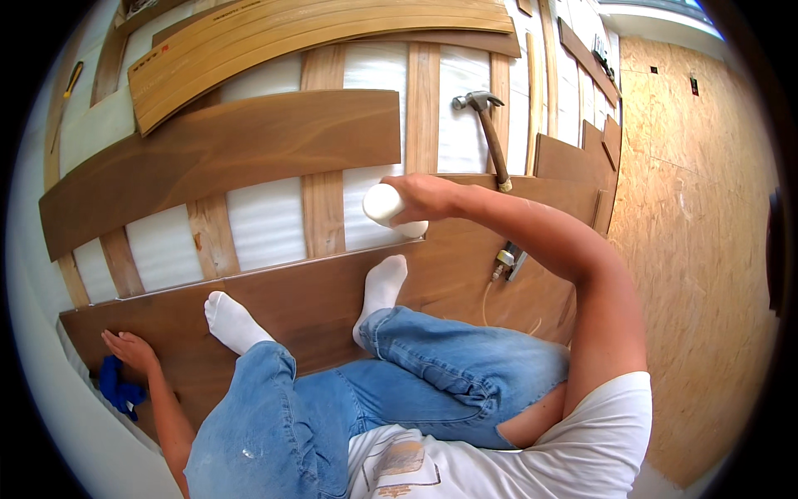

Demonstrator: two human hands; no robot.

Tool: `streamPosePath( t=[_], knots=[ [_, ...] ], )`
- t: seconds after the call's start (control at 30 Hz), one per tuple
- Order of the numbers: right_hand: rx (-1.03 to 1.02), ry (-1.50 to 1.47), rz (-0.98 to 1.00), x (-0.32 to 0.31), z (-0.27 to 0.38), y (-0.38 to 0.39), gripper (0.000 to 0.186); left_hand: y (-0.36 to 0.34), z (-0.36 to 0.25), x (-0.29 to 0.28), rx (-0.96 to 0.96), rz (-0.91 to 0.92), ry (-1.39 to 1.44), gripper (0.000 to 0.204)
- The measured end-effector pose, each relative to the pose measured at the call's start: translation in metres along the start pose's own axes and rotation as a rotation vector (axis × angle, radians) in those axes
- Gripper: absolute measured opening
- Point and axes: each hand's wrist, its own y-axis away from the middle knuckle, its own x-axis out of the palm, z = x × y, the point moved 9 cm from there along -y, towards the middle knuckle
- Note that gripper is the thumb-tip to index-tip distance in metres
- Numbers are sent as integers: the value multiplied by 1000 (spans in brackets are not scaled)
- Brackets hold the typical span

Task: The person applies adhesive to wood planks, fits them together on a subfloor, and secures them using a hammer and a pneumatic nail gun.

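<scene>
Held bottom up in my right hand point(424, 198) is a white plastic bottle point(382, 205). My fingers are wrapped round its body, and its lower end is close to the edge of the laid brown plank point(307, 303). A thin pale line runs along that edge; I cannot make out what it is. My left hand point(131, 349) rests on the plank's left end, fingers stretched out and holding nothing. Beside it lies a bundled blue thing point(120, 387), perhaps cloth or a strap.
A loose brown plank point(241, 150) lies across wooden battens point(322, 212) over white sheeting. Beyond it sits a stack of yellowish planks point(324, 41). A claw hammer point(490, 137) and an air tool with a hose point(505, 262) are to the right. Particleboard point(690, 233) covers the right side.
</scene>
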Motion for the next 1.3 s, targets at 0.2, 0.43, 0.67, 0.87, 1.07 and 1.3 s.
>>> streamPosePath(
  t=[0.2, 0.43, 0.67, 0.87, 1.07, 1.3],
  knots=[
    [-6, 112, 5, -30, 13, -22, 57, -3, 0, 1, 8, 4, -9, 51],
    [141, -129, -330, -79, -12, 9, 70, -5, -5, -9, 0, 18, -28, 51],
    [139, -843, -770, -101, -83, 93, 59, 1, 1, -4, -7, -1, -49, 50],
    [107, -1478, -1089, -39, -140, 123, 45, -9, 2, 3, -15, 107, -33, 51],
    [183, -1379, -893, -8, -145, 103, 53, -9, 14, 8, -11, 101, -69, 54],
    [350, -485, -878, -35, -86, 93, 73, -13, 17, 10, 12, 94, -76, 52]
  ],
)
